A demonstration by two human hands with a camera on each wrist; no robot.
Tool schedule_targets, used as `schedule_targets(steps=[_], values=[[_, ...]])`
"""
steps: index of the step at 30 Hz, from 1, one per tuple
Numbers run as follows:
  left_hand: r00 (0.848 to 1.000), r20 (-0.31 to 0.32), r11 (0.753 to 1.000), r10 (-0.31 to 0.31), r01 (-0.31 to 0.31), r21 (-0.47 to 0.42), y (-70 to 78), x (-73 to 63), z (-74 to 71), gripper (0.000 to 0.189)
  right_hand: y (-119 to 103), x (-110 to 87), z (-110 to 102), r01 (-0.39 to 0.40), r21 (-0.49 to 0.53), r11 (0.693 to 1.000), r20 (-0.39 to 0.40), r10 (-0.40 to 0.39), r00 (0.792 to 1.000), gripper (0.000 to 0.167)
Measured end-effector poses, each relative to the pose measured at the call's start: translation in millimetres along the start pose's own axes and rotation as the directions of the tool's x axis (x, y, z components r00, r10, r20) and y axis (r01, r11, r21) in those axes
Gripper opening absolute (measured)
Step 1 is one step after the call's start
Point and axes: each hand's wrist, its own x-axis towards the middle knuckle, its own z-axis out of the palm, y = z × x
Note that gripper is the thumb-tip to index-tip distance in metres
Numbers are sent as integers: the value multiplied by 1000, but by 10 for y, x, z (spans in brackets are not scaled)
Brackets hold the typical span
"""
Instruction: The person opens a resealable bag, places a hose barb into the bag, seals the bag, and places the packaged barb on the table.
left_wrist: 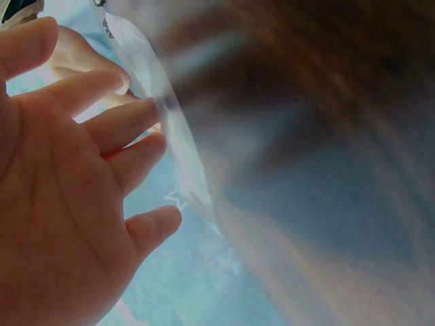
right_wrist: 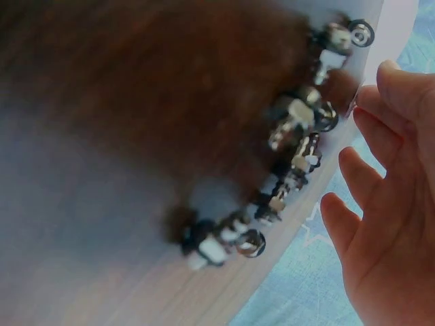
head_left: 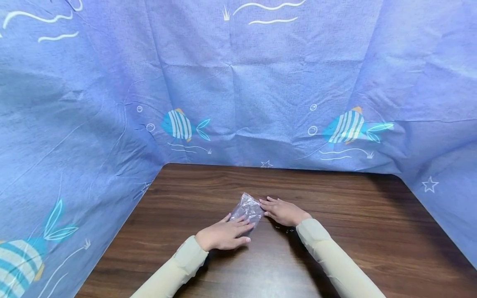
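Note:
A clear, crinkled plastic bag (head_left: 247, 206) lies flat on the wooden table. My left hand (head_left: 225, 234) rests over its near left part, fingers stretched out; the palm (left_wrist: 64, 204) fills the left of the left wrist view. At the bag's right edge, the fingertips of my right hand (head_left: 285, 211) touch or nearly touch it, with the fingers extended. Small metal parts, some like nuts and rings (right_wrist: 251, 243), lie in a row beside my right hand (right_wrist: 397, 183); they are blurred, so their exact kind is unclear. Few of them (head_left: 290, 230) show in the head view.
The dark wooden table (head_left: 354, 207) reaches well past both hands, with rounded far corners. A blue cloth (head_left: 268, 95) printed with striped fish hangs behind it and along the left and right sides.

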Motion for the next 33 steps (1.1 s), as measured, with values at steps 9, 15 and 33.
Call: schedule_targets(steps=[9,15,33], values=[[999,14,998,-51,51,21,-38,-14,-31,57,-20,-70,-22,0,-17,1000,9,1,1000,43],[996,20,996,-85,85,4,-71,-16,-39,56,-79,-136,-16,-32,-2,999,23,32,999,43],[987,13,983,-160,161,-91,-212,44,-78,53,-371,-300,-3,-20,-64,998,-25,18,1000,40]])
